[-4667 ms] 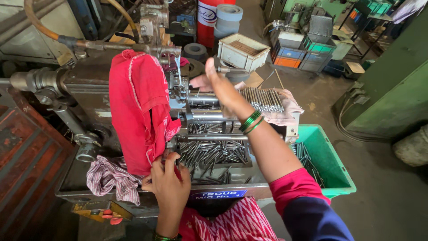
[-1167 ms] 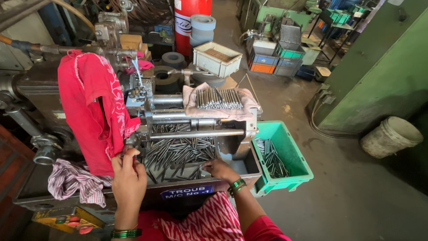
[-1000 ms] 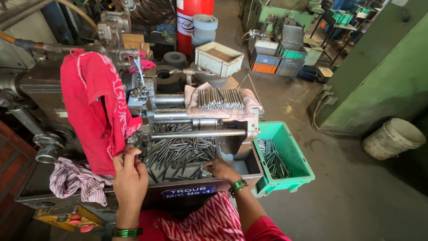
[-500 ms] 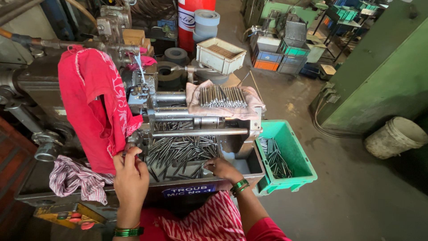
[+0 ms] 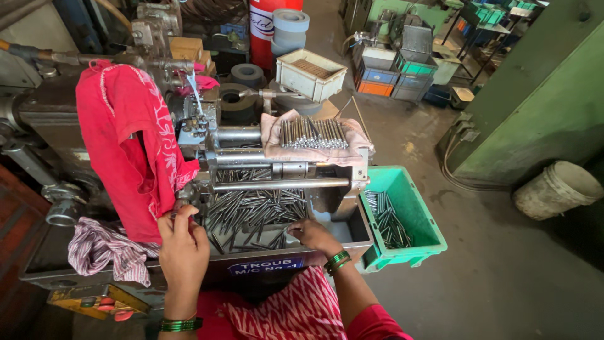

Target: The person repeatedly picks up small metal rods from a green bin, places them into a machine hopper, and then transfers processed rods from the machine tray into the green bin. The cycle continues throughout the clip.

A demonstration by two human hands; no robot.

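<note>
A bright red cloth [image 5: 129,151] with white patterning, a pink-and-white striped rag [image 5: 104,249], dull grey metal rods [image 5: 251,211], a teal-green plastic crate [image 5: 412,214], green bangles [image 5: 338,260].

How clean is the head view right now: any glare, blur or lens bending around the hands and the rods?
Head view: even daylight, sharp on both hands, the left hand and right hand; mild glints on the metal rods in the tray; wide-angle bending at the edges, the green cabinet leaning; lower left corner dark.
</note>
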